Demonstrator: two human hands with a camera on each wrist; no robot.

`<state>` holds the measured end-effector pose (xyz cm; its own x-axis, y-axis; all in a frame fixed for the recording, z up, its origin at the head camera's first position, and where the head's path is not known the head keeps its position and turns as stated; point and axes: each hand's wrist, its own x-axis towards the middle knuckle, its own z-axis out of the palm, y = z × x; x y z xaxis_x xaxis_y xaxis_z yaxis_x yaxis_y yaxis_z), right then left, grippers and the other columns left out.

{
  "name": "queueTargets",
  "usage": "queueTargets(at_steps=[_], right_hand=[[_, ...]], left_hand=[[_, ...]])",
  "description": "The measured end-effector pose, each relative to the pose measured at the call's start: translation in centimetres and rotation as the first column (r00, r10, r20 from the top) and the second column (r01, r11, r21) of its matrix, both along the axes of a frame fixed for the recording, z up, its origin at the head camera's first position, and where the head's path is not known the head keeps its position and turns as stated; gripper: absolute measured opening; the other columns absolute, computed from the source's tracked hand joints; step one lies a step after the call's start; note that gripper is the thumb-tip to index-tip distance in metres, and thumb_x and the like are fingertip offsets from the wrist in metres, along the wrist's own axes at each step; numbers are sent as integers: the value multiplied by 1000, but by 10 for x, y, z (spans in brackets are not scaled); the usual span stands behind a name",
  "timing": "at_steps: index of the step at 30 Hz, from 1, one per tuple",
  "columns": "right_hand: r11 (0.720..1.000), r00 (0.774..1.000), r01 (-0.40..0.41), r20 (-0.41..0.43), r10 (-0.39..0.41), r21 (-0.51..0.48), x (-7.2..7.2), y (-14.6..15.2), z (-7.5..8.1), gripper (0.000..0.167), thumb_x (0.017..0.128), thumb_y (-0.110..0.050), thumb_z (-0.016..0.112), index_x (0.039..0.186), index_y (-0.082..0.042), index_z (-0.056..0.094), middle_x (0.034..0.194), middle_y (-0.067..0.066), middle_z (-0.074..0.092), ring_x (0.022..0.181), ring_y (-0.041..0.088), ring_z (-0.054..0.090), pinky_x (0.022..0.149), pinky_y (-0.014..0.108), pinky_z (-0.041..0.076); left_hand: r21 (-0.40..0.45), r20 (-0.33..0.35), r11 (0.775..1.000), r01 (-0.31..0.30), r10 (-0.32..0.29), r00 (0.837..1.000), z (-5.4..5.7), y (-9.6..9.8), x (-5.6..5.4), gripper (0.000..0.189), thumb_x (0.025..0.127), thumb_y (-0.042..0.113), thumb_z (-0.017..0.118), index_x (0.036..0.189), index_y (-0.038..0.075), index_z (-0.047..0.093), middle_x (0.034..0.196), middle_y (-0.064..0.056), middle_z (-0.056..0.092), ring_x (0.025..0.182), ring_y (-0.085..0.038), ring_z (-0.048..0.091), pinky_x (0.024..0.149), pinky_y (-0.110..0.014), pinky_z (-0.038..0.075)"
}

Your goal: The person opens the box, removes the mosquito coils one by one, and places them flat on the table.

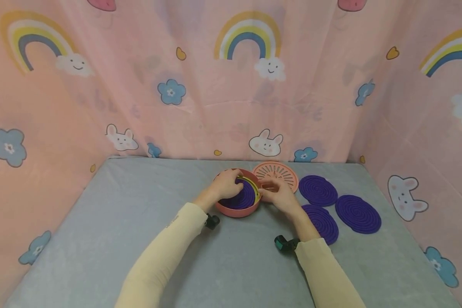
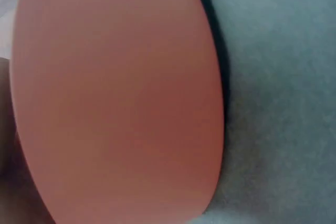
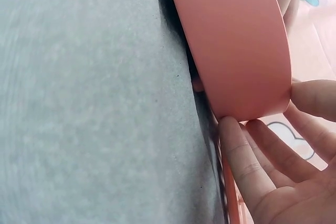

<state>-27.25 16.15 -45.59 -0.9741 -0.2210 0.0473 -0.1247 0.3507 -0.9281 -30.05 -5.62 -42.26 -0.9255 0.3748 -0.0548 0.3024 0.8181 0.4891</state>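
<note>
Both hands are at a round pink box with a low wall. A ribbed purple coaster lies inside it, and a yellow rim shows around that coaster's right side. My left hand reaches over the box's left wall, thumb and fingertips over the coaster and the yellow rim; I cannot tell whether they pinch anything. From the right, my right hand holds the box wall, thumb at the rim and fingertips against the outside. The left wrist view is mostly filled by the pink wall.
A slotted pink lid lies behind the right hand. Three purple spiral coasters lie to the right: one at the back, one partly under the right forearm, one farthest right. A patterned pink curtain surrounds the grey table.
</note>
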Motion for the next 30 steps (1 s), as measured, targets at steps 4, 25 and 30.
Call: queueTargets(at_steps=[4,25,30], right_hand=[[1000,1000,-9,11,9,-8,2,0,0,38,97,-13,70,132,-1,63,130,22,61,119,38,61,96,47,55],[1000,1000,12,25,-12,5,-1,1,-2,41,97,-18,71,133,-3,63,135,21,60,122,37,60,103,51,50],[1000,999,6,38,-6,-1,-2,2,-3,42,97,-17,70,136,-2,61,135,22,59,123,37,60,102,50,50]], left_hand=[[-25,2,1000,-5,5,1000,-1,1,1,40,100,23,60,137,9,60,137,-12,61,132,-33,51,111,-51,40],[191,-13,980,60,-59,998,1,-7,-6,30,95,10,67,125,6,67,129,-16,58,123,-31,56,106,-47,47],[183,-4,980,71,-72,997,9,-11,-6,30,94,10,69,124,7,68,130,-15,59,124,-31,56,107,-47,46]])
